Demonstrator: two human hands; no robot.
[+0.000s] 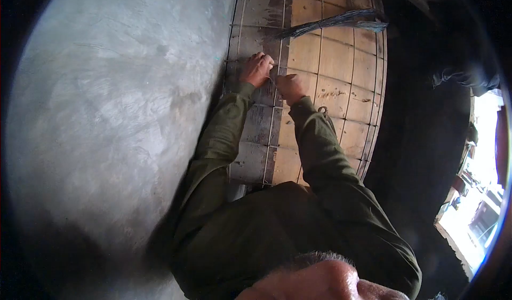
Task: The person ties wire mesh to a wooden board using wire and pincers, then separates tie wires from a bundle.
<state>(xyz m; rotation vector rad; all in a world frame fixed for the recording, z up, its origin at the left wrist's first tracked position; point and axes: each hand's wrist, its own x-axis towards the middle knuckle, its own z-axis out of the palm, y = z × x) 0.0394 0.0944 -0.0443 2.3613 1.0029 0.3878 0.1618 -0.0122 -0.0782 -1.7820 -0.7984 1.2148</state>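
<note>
My left hand (257,69) is closed, its fingers bent beside a crossing of the steel bar grid (273,113); what they pinch is hidden. Just right of it, my right hand (292,88) makes a fist next to the same upright bar. A thin tie wire (271,79) shows in the small gap between both hands, and its end goes into the right fist. The grid lies over boards, grey on the left and yellowish wood panels (304,54) on the right. Beyond the hands, a bundle of dark tie wires (336,24) rests across the bars.
A smooth grey plastered wall (117,97) rises close along my left side. On the right the boards end at an edge, with a dark area past it. A bright opening (480,193) with unclear items shows at the far right.
</note>
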